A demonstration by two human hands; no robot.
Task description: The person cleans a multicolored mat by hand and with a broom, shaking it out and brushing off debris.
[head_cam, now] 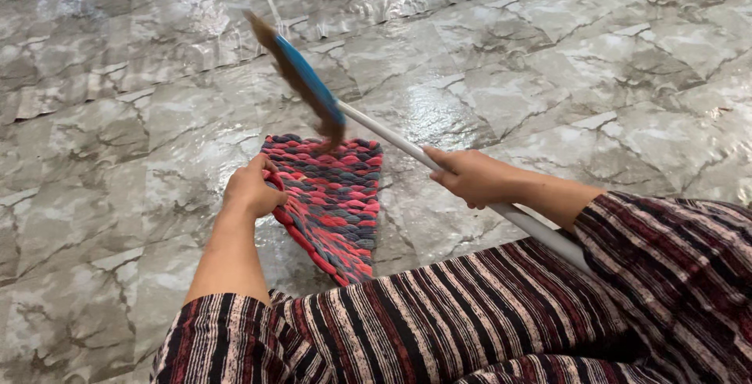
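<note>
1. The left hand (249, 190) is closed on the edge of a small woven mat (333, 205), red and grey, and tips that side up off the floor (94, 196).
2. The mat sits on the floor right in front of the person, near the striped clothes (470, 313).
3. The right hand (470, 176) is wrapped tight around the white handle (407, 151) of a broom (301, 82).
4. The broom head has a blue band and brown bristles. It hangs just over the top end of the mat.
5. To do this well, I think the left hand should keep the mat firm so it does not slide, and the broom should go in short, light strokes away from the body.
6. The floor is shiny and may be slippery, so slow moves are safer.
7. The broom head is blurry, so I cannot tell if the bristles touch the mat.
8. The left fingers are tucked behind the mat edge and cannot be seen.
9. The far end of the handle is hidden behind the sleeve.
10. Any dust on the mat is too small to see.
</note>
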